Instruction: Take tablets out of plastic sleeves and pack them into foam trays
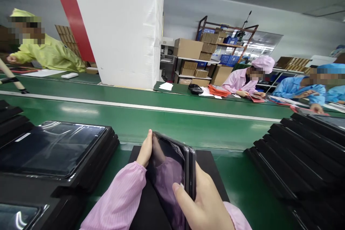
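Note:
Two dark glossy tablets (168,172), face to face or back to back, stand tilted on edge between my hands. My right hand (206,196) grips their right side, thumb laid on the near screen and fingers behind. At the far left edge, my left hand (145,149) is closed against the tablets, its fingertips partly hidden behind them. A pink sleeve reflects in the near screen, which has a wrinkled film along its top. Beneath lies a flat black tray (212,172).
To the left, a tablet in wrinkled film (54,149) lies on stacked black trays (105,151). More black trays (285,154) are piled at the right. A green bench (234,136) runs across, with co-workers (242,79) seated beyond. A white pillar (121,28) rises behind.

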